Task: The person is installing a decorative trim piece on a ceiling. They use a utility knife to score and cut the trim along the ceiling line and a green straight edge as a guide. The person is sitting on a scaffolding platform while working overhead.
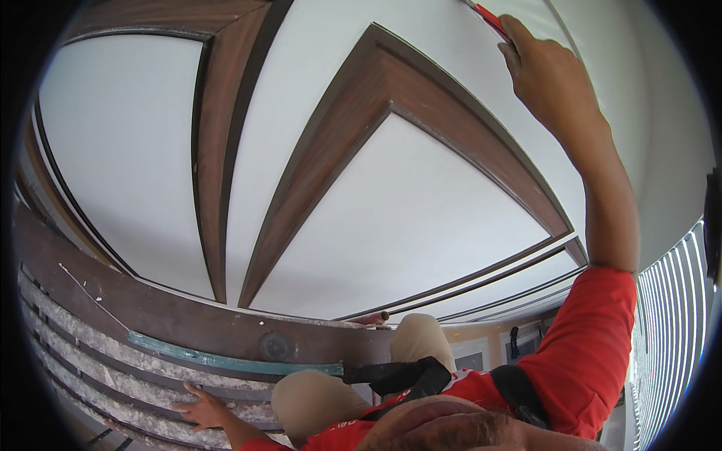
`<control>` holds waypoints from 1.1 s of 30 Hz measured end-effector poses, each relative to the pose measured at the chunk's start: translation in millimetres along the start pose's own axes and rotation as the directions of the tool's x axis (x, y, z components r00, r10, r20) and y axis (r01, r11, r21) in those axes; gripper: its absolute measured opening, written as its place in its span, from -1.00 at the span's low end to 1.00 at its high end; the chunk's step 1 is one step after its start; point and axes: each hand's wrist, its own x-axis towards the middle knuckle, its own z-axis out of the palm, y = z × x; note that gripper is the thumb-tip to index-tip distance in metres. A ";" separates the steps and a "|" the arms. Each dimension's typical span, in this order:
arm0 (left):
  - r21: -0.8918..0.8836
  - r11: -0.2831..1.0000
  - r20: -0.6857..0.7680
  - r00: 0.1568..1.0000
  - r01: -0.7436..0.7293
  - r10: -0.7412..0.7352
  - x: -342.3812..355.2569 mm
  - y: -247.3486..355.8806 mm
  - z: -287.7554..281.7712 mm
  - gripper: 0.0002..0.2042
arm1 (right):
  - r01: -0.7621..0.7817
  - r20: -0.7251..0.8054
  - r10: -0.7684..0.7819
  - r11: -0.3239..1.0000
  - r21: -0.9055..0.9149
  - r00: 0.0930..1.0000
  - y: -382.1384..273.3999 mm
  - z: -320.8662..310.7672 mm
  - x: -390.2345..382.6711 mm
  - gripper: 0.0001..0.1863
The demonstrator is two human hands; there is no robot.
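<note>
Up at the far right, my right hand [545, 75] is closed round a slim red-handled tool [490, 19]. The tool's tip runs out at the top edge of the view, so its kind cannot be told. It is against or close to a white panelled surface [316, 68] beside a brown wood-look moulding [451, 98]. Low on the left, my left hand [203, 410] rests with fingers spread on a worn slatted platform [143, 387] spotted with white plaster-like residue.
A long teal bar [226, 357] lies along the platform, near a dark round spot [276, 346]. More brown moulding [222, 98] frames a white panel [120, 150] on the left. Bright window blinds [673, 323] stand at the right. My knees [316, 406] are bent over the platform.
</note>
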 end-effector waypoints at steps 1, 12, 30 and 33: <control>-0.002 1.000 0.000 1.000 0.004 -0.004 0.1 -0.5 -0.6 0.05 | -0.002 0.014 0.001 1.000 0.020 1.000 0.5 0.0 -3.5 -0.66; -0.023 1.000 -0.002 1.000 0.010 -0.010 -0.7 2.7 -0.7 0.07 | -0.039 0.053 0.040 0.999 -0.016 0.998 6.4 -1.4 -12.6 -0.67; -0.072 0.997 -0.122 0.992 -0.034 0.025 -4.9 1.1 3.1 0.02 | -0.060 0.117 0.068 0.996 -0.069 0.991 20.3 -23.6 -43.5 -0.69; -0.029 1.000 -0.043 0.999 -0.007 0.006 -3.4 -1.4 -2.6 0.02 | -0.023 0.004 0.023 0.999 0.044 1.000 6.0 -43.7 -41.6 -0.66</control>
